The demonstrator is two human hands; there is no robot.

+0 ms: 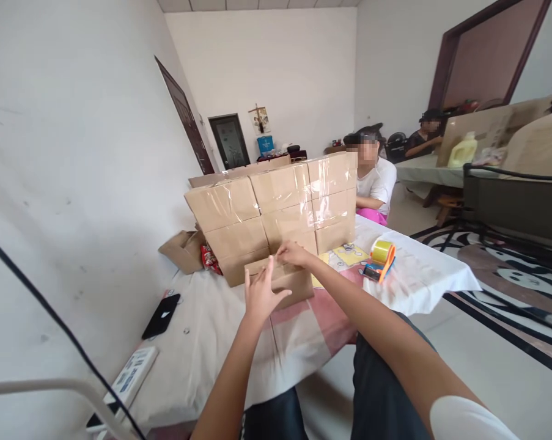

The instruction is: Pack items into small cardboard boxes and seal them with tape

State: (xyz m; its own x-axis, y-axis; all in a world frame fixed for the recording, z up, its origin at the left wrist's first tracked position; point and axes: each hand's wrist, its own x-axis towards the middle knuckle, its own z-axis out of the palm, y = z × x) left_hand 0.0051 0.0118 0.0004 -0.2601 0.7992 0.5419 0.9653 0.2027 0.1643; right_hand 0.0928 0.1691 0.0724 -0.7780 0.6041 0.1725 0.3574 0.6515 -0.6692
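A small cardboard box (298, 286) sits on the cloth-covered table in front of me. At its left end my left hand (260, 294) is open, thumb and fingers spread, touching or nearly touching the box. My right hand (293, 253) reaches over the top of the box, its fingers bent and drawn together near the far edge. What those fingers hold, if anything, is too small to make out. Just behind stands a stacked wall of taped cardboard boxes (282, 211).
To the right lie an orange tape dispenser (384, 260) and yellow printed sheets (350, 254). A black phone (162, 316) and a white box (135, 371) are on the left. An open carton (183, 250) is beside the stack. Behind it, a person (380, 180) sits.
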